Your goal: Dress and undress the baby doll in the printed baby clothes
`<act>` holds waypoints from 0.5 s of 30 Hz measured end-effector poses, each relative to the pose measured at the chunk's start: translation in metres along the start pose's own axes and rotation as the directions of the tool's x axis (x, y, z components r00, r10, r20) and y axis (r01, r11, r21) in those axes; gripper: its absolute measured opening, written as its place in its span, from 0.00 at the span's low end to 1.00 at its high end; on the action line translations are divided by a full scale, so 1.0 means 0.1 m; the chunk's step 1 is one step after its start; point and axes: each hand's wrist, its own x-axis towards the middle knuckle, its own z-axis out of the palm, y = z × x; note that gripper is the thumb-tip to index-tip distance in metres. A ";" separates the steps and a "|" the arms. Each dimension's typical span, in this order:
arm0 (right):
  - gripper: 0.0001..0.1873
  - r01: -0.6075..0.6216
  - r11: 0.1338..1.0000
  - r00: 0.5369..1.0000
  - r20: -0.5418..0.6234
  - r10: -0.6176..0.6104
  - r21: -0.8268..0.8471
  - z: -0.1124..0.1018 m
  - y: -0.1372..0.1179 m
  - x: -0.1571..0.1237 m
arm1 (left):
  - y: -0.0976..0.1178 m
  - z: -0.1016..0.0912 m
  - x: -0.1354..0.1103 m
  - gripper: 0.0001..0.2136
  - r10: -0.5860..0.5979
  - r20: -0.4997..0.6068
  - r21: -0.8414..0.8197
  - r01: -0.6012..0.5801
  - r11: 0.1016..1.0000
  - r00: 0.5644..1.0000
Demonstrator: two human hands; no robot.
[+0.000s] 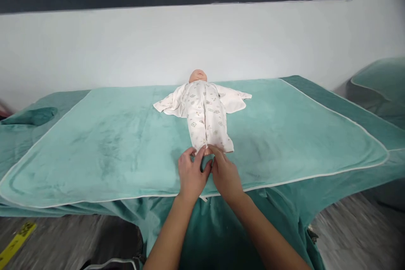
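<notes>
A baby doll lies on its back on a teal blanket, head toward the wall. It wears a white patterned sleepsuit whose sleeves lie spread out empty at both sides. Both my hands meet at the foot end of the suit. My left hand pinches the hem of the left leg between thumb and fingers. My right hand lies beside it, fingertips pinched on the hem of the other leg.
The blanket with white piping covers a table draped in darker teal cloth, pushed against a white wall. A folded teal cloth lies at the far left. Another teal-covered surface stands at the right. Yellow tape marks the grey floor.
</notes>
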 end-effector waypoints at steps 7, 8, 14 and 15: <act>0.18 -0.013 0.994 0.997 -0.075 0.005 -0.111 -0.03 -0.01 0.15 | 0.13 0.04 0.21 0.12 -0.032 -0.067 0.026 0.033 0.999 0.997; 0.17 -0.012 0.988 0.997 -0.071 0.001 -0.156 -0.03 0.00 0.17 | 0.12 0.05 0.20 0.11 -0.055 -0.103 0.003 0.056 0.998 0.993; 0.13 -0.040 0.962 0.991 -0.130 0.005 -0.271 0.07 0.00 0.22 | 0.07 0.06 0.17 0.08 -0.124 -0.169 -0.145 0.099 0.984 0.978; 0.13 -0.051 0.964 0.990 -0.144 0.013 -0.262 0.09 -0.01 0.23 | 0.06 0.05 0.18 0.09 -0.128 -0.164 -0.170 0.100 0.980 0.978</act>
